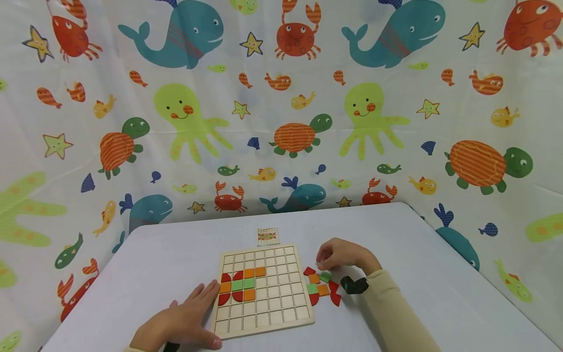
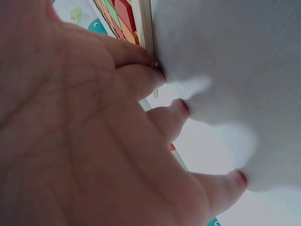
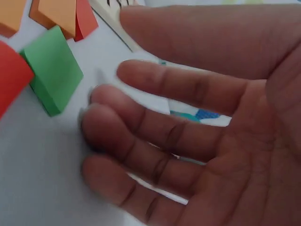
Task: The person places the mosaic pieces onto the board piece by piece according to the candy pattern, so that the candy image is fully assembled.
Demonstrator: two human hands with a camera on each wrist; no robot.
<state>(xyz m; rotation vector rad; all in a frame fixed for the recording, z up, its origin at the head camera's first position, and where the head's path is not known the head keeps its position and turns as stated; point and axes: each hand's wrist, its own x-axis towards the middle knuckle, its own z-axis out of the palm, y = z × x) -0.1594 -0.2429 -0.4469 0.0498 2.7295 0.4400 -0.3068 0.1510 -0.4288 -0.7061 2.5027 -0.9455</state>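
A wooden grid board [image 1: 281, 304] lies on the table with red rounded, orange square and green square pieces in its left cells. My left hand [image 1: 186, 315] rests at the board's left edge, its fingers spread and its thumb by the near left corner. To the right of the board, my right hand [image 1: 345, 255] hovers beside a loose group of pieces. Its fingers are loosely bent, and nothing shows between them in the right wrist view. Nearest to those fingertips is a green block [image 3: 54, 70], with a red piece [image 3: 10, 77] and an orange block [image 3: 54, 16] near it.
Behind the board lies a small pattern card [image 1: 268, 236] with a grid and coloured shapes. The loose group also holds an orange square [image 1: 323, 290] and red pieces close to the board's right edge. A sea-animal curtain [image 1: 264, 107] hangs behind the white table [image 1: 184, 254].
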